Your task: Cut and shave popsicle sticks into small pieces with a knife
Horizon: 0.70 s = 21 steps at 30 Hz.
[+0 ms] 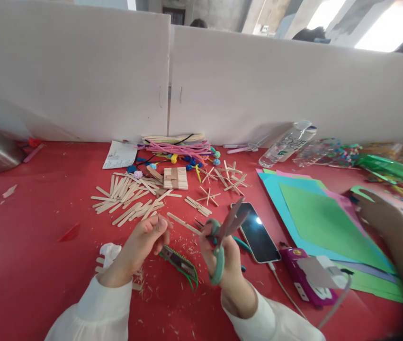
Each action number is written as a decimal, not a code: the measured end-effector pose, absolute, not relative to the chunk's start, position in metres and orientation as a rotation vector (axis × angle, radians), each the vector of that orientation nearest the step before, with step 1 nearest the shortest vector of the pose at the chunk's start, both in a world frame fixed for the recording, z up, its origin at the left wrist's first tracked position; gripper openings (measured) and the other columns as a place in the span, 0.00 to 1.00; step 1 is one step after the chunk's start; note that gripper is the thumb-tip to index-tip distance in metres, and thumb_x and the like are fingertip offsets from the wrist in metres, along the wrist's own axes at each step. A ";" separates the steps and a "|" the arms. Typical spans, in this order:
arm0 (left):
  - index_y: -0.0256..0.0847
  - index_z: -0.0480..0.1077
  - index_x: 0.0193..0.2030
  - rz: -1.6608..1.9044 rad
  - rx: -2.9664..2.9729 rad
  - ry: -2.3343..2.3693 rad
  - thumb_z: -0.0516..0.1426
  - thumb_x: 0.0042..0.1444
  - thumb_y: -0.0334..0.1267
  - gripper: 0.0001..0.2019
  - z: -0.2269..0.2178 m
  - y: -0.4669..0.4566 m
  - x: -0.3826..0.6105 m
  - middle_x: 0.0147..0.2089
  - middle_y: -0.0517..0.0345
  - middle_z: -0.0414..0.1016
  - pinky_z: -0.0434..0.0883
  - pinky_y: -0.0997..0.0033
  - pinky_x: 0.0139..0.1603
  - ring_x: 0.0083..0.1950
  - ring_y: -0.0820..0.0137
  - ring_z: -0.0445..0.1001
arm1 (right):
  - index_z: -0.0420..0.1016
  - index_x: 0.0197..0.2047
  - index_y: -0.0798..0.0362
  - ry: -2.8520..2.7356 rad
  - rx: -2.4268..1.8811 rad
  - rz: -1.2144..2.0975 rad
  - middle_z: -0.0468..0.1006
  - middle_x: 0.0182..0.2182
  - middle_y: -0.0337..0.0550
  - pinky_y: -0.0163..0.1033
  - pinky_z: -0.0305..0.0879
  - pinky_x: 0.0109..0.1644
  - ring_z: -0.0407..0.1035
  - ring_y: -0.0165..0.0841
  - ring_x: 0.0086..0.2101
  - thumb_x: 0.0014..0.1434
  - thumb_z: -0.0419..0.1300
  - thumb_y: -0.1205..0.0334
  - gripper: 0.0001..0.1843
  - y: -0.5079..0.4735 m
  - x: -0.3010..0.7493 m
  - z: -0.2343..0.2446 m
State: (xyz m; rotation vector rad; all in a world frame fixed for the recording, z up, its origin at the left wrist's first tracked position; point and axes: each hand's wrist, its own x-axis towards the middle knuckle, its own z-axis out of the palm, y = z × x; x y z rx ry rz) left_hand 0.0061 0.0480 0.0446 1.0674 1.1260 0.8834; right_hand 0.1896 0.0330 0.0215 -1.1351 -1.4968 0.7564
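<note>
My right hand (220, 253) is closed round the green handles of a pair of scissors (227, 233), whose blades stand apart and point up and to the right. My left hand (146, 239) is curled, its fingertips pinched on something too small to make out. Between my hands a green utility knife (180, 264) lies on the red table (38, 265), among wood shavings. Loose wooden craft sticks (130, 199) are scattered just beyond my left hand.
A phone (258, 233) lies right of the scissors, next to a purple device (306, 278) with a cable. Coloured paper sheets (315, 218) lie at right, where another person's hand (379, 210) rests. Pipe cleaners (183, 149), a small block of stacked sticks (175, 178), a plastic bottle (286, 143) and white partitions (80, 71) stand behind.
</note>
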 end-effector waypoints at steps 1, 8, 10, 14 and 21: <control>0.38 0.63 0.28 0.895 1.039 1.116 0.52 0.49 0.61 0.24 0.045 0.048 0.007 0.21 0.64 0.64 0.53 0.78 0.18 0.17 0.80 0.56 | 0.62 0.31 0.50 -1.586 -1.118 0.685 0.66 0.24 0.36 0.36 0.59 0.29 0.62 0.29 0.24 0.51 0.54 0.69 0.05 0.031 0.190 0.021; 0.37 0.64 0.27 0.922 0.977 1.182 0.56 0.49 0.58 0.22 0.043 0.046 0.014 0.20 0.65 0.64 0.54 0.78 0.18 0.17 0.80 0.58 | 0.59 0.27 0.49 -1.960 -1.023 0.350 0.64 0.22 0.38 0.37 0.56 0.26 0.59 0.33 0.23 0.40 0.51 0.73 0.10 0.024 0.184 0.029; 0.37 0.63 0.24 0.912 0.998 1.191 0.56 0.47 0.59 0.23 0.043 0.046 0.015 0.18 0.65 0.63 0.53 0.79 0.18 0.16 0.80 0.57 | 0.57 0.27 0.48 -2.019 -0.988 0.158 0.62 0.21 0.38 0.37 0.55 0.26 0.58 0.33 0.23 0.38 0.48 0.73 0.12 0.025 0.182 0.032; 0.37 0.64 0.23 0.946 0.958 1.242 0.56 0.49 0.55 0.20 0.042 0.047 0.014 0.17 0.66 0.62 0.52 0.79 0.17 0.16 0.81 0.55 | 0.57 0.28 0.48 -2.067 -0.908 0.057 0.61 0.21 0.38 0.37 0.53 0.25 0.56 0.34 0.23 0.36 0.48 0.74 0.13 0.024 0.180 0.035; 0.37 0.65 0.23 1.024 1.004 1.124 0.53 0.53 0.52 0.19 0.046 0.051 0.003 0.19 0.63 0.65 0.57 0.79 0.19 0.17 0.80 0.60 | 0.57 0.28 0.48 -2.087 -0.892 0.159 0.63 0.21 0.38 0.36 0.54 0.25 0.57 0.33 0.22 0.36 0.47 0.74 0.13 0.021 0.178 0.033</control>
